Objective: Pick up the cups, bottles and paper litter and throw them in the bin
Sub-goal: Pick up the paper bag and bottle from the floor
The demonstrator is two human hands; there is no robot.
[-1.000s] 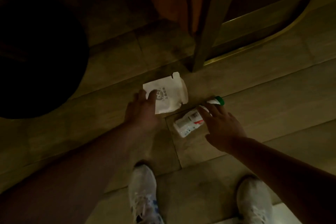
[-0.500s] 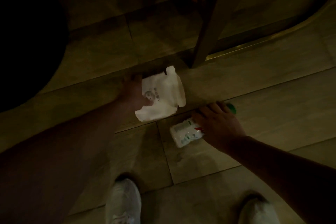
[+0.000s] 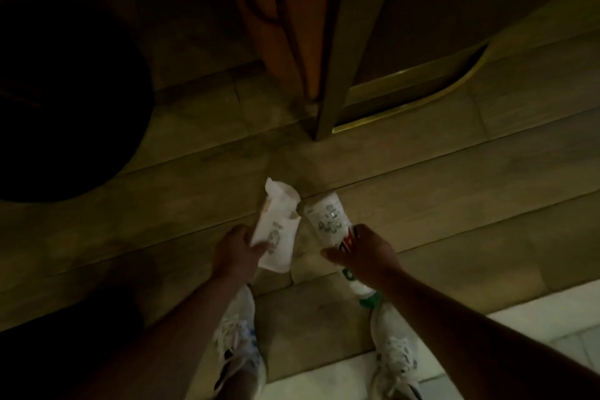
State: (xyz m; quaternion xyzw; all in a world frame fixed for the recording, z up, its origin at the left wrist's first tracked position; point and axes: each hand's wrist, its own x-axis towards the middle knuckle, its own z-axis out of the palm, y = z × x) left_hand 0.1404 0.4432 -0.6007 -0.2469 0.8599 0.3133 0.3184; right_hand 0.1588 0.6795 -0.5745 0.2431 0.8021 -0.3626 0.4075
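My left hand [image 3: 235,252] grips a white printed paper bag [image 3: 277,226] by its lower end, and the bag hangs above the floor pointing away from me. My right hand [image 3: 367,252] is closed around the middle of a white plastic bottle [image 3: 328,219] with a green cap [image 3: 368,300]. The bottle is tilted, base away from me and cap toward my right shoe. Both items are off the wooden floor. The scene is dim.
A large dark round shape [image 3: 65,101] fills the left side. A metal table leg [image 3: 337,52] stands straight ahead on the wooden floor, with a brass-edged curved base [image 3: 422,101] to its right. My white shoes [image 3: 237,344] are below.
Both hands closed on the items lying on the floor and lifted them toward me: the left took the paper bag, the right took the bottle, which now tilts cap-down.
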